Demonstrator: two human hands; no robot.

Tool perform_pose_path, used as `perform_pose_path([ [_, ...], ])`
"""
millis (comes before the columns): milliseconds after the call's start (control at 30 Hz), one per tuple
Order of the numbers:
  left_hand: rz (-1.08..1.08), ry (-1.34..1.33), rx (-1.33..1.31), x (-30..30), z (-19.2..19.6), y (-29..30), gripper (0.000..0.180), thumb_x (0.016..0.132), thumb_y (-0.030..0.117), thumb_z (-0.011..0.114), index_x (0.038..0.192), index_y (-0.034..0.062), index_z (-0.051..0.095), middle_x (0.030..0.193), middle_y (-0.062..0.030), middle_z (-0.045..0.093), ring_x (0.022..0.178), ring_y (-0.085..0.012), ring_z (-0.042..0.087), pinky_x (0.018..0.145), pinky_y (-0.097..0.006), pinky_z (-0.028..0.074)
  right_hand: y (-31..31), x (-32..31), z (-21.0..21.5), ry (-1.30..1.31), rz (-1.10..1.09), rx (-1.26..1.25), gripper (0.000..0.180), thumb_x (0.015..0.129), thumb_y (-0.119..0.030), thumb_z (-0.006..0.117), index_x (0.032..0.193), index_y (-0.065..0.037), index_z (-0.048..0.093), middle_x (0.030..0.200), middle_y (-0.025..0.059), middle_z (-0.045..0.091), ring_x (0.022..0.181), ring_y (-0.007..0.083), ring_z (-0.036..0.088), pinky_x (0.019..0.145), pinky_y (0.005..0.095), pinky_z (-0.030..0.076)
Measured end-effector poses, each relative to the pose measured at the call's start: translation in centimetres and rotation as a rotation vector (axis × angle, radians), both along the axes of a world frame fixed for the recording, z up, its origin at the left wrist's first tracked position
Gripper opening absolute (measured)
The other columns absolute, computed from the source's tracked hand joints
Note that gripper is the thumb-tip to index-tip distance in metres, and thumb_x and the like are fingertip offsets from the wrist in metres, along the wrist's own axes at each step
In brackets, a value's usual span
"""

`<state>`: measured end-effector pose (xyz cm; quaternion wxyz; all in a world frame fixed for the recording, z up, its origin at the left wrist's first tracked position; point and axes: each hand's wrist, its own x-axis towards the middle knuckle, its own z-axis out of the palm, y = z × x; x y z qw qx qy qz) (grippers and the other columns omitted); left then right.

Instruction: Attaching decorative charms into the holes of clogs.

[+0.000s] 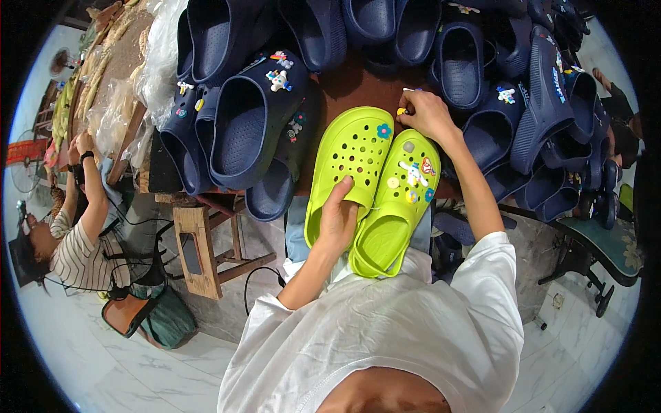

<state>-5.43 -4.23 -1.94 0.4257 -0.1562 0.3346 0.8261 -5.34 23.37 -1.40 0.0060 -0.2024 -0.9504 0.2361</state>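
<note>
A pair of lime-green clogs lies side by side in front of me, toes pointing away. My left hand (336, 219) grips the left clog (348, 148) near its opening, thumb on top; its other fingers are mostly hidden. One blue flower charm (384, 131) sits on that clog's toe. The right clog (385, 237) carries several charms, among them a white figure (414, 173) and a yellow round one (393, 183). Just beyond its toe, my right hand (423, 113) is closed in a pinch, with a small yellow charm (401, 111) showing at the fingertips.
Dark blue clogs (241, 131), some with charms, crowd the brown table (344, 89) on the left, far and right sides. A wooden stool (196, 251) stands below left. Farther left, another person (82, 234) works beside clear plastic bags (158, 76). A chair (599, 244) is at right.
</note>
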Motion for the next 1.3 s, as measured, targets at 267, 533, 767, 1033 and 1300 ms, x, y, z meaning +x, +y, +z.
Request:
perform_pose_path([
  [267,0.02,-0.035,0.001,-0.1,-0.3,0.2,0.043,0.091,0.017,0.064,0.13,0.0022,0.052,0.127,-0.0117,0.061,0.119,-0.0254,0.058,0.107,-0.041,0.041,-1.1,1.9,1.5,0.257,-0.071,-0.21,0.023,0.081,-0.012,0.065,0.102,-0.002,0.067,0.09,0.0127,0.069,0.08,0.023,0.067,0.076,0.0341,0.053],
  [533,0.01,-0.004,0.009,-0.1,0.2,0.6,0.037,0.093,0.02,0.06,0.125,0.0023,0.054,0.123,-0.009,0.062,0.115,-0.0209,0.059,0.102,-0.038,0.044,-6.5,4.9,2.9,0.344,-0.039,-0.881,0.018,0.093,-0.009,0.061,0.105,0.003,0.065,0.089,0.0016,0.064,0.078,0.0046,0.058,0.071,0.0225,0.049],
  [767,0.014,0.003,0.033,0.0,0.9,0.8,0.04,0.093,0.019,0.059,0.128,0.0017,0.052,0.124,-0.0093,0.062,0.115,-0.0202,0.059,0.101,-0.037,0.045,-9.0,5.3,3.6,0.234,0.041,-0.809,0.017,0.094,-0.005,0.059,0.108,0.002,0.063,0.09,0.001,0.061,0.079,0.0049,0.059,0.071,0.0213,0.049],
  [1033,0.0,-0.001,0.022,0.1,1.0,0.7,0.039,0.095,0.018,0.057,0.13,0.0025,0.051,0.127,-0.0094,0.061,0.117,-0.0203,0.058,0.102,-0.038,0.044,-9.4,4.9,4.4,0.3,0.111,-0.508,0.016,0.088,-0.009,0.064,0.1,0.001,0.064,0.084,0.0066,0.062,0.075,0.0145,0.062,0.068,0.027,0.051],
  [1300,-0.016,0.043,0.034,0.5,0.4,0.7,0.045,0.095,0.017,0.056,0.136,0.0007,0.046,0.132,-0.0106,0.058,0.122,-0.0211,0.055,0.106,-0.039,0.042,-8.4,4.7,5.3,0.156,0.102,-0.562,0.018,0.087,-0.013,0.069,0.094,0.002,0.063,0.076,0.0063,0.063,0.069,0.0139,0.063,0.066,0.0277,0.051],
])
